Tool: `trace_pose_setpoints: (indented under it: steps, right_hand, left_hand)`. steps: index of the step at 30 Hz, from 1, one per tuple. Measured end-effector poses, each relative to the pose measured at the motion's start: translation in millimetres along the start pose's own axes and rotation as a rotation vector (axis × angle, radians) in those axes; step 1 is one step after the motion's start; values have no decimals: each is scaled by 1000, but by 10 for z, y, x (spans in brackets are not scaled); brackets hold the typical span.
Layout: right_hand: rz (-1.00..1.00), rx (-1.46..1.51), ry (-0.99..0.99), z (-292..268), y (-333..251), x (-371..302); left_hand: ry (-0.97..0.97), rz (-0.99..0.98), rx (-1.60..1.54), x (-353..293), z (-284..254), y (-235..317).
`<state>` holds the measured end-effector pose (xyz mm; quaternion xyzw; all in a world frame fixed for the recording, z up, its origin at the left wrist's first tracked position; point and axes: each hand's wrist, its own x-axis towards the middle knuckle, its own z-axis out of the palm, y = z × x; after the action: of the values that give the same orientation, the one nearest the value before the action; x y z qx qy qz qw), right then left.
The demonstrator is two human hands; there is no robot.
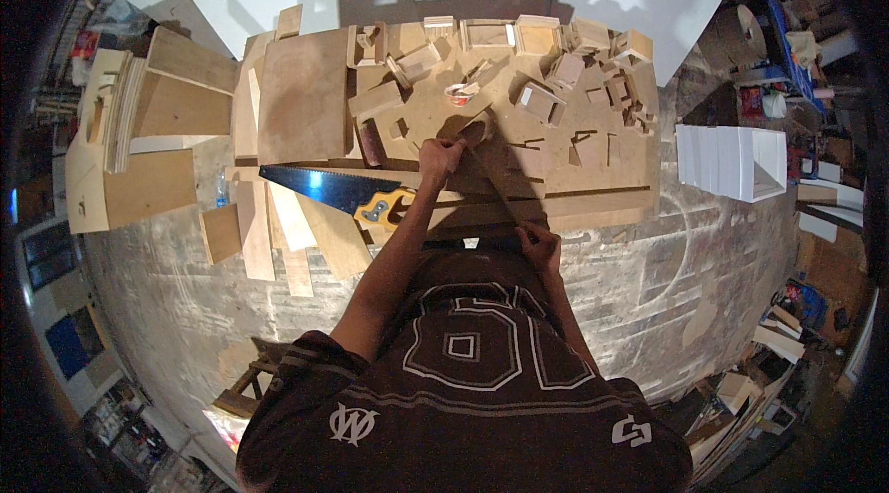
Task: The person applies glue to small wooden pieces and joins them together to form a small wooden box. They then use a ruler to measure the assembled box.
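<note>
A thin wood-coloured strip (497,186) runs slantwise between my two hands over the front of the worktable. Its far end is at the closed fingers of my left hand (441,160), beside a small rounded brown piece (474,131) that I cannot make out well. My right hand (540,247) is closed on the strip's near end, close to my body. Beyond my left hand stands a small red and white tub (458,95) with a brush or stick in it. A handsaw (324,189) with a yellow handle lies left of my left forearm.
Several small wooden boxes and frames (541,102) line the worktable (444,118)'s far and right sides. A large wooden panel (304,95) lies at left, with loose boards (292,215) overhanging the front. White stacked pieces (732,162) stand on the floor at right.
</note>
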<state>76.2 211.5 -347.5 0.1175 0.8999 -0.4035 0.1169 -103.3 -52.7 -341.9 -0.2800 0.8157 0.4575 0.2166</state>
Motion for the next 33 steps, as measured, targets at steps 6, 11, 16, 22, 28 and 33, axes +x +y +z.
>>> trace_pose_setpoints:
  steps: [6,11,16,22,28,33]
  right_hand:
    - [-76,345,35,11,21,-36]
    - [-41,-12,-5,-220,-77,-100]
    - [-180,103,-17,-598,-175,-228]
    - [-252,221,-162,-934,-566,-37]
    - [-259,282,-395,-1385,-1568,196]
    - [-416,446,-540,-1578,-2188,332]
  left_hand:
    - [62,58,0,49,49,-102]
    - [11,204,-34,-208,3,-1]
    - [-230,359,-308,-594,-190,101]
    - [-251,429,-955,-918,-176,171]
    - [55,583,-1256,-1486,-865,1027]
    - [253,994,-1321,-1971,-1883,1913]
